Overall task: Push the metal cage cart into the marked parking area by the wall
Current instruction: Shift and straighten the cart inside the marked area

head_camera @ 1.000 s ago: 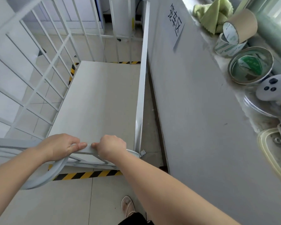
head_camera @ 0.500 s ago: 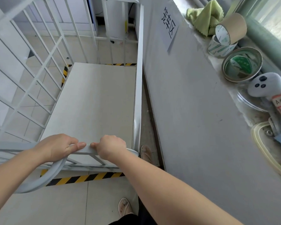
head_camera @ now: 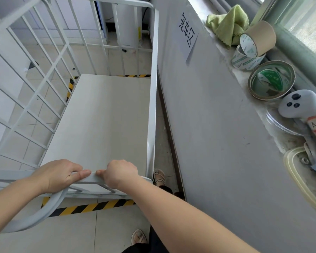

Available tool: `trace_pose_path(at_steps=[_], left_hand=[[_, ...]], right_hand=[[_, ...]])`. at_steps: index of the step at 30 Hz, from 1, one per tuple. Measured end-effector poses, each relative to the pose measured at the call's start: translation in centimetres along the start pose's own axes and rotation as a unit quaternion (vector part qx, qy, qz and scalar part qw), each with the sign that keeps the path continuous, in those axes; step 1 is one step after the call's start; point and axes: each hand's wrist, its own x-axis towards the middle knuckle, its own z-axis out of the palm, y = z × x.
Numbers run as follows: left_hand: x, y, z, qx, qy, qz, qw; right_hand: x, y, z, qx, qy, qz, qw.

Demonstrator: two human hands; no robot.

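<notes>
The white metal cage cart point(head_camera: 106, 115) stands close alongside the grey wall point(head_camera: 217, 125), its barred sides rising at the left and far end. Yellow-black floor tape point(head_camera: 91, 207) marks the parking area; it shows under the cart's near end, at its left side and beyond its far end. My left hand point(head_camera: 57, 175) and my right hand point(head_camera: 119, 173) both grip the cart's near top rail, side by side. A paper sign point(head_camera: 188, 31) with characters hangs on the wall.
The window ledge at right holds a green cloth point(head_camera: 226, 24), tape rolls point(head_camera: 254, 42), a round tin point(head_camera: 271, 81), a white controller point(head_camera: 303, 106) and a plastic lid point(head_camera: 306, 178). My sandalled feet point(head_camera: 159, 177) are near the wall. A white appliance point(head_camera: 124, 21) stands beyond the cart.
The cart has rolled forward along the wall, and I have stepped forward with it. My right foot now shows beside the cart's near corner. Both hands keep their grip.
</notes>
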Motion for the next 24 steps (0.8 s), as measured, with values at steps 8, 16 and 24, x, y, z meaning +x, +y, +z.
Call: trace_pose_path(at_steps=[8, 16, 24], left_hand=[[0.0, -0.4, 0.3, 0.004, 0.001, -0.007, 1.0], [0.1, -0.5, 0.2, 0.002, 0.004, -0.01, 1.0], [-0.2, 0.3, -0.4, 0.003, -0.02, -0.015, 1.0]], right_hand=[[0.2, 0.4, -0.2, -0.009, -0.004, -0.031, 0.999], [0.1, 1.6, -1.8, -0.007, -0.044, -0.096, 0.994], [2.8, 7.0, -8.5, -0.359, 0.061, -0.243, 0.899]])
